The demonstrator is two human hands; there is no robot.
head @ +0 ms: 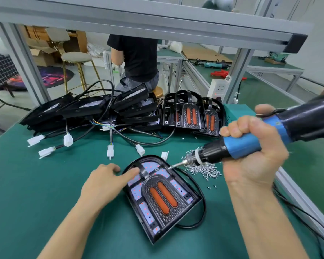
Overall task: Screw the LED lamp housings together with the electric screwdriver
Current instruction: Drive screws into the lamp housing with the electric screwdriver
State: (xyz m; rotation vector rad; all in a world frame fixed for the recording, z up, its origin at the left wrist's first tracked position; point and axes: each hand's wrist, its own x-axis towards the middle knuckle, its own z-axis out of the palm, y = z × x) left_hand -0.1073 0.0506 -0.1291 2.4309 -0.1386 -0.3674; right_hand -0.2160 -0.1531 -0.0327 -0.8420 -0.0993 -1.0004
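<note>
right hand (251, 146) wrapped around the blue grip of the electric screwdriver (241, 144), whose bit tip (169, 167) meets the upper right rim of the led lamp housing (163, 195) at a steep slant. left hand (103, 182) with fingers nearly straight, pressing down on the housing's upper left part and gripping nothing. the housing lies flat on the green table (45, 184), near the middle of its near edge, with its black cable (202, 202) looped round its right side. likely faults: a slanted bit may cam out of the screw head, strip it or score the lens; the light one-sided press may let the housing pivot under torque; the left fingertips lie close to the bit path. a loose screw pile (204, 168) lies just beside the housing, where a stray screw could slip under the rim. stacked housings (191, 113) and white connectors (67, 140) lie toward the far edge.
</note>
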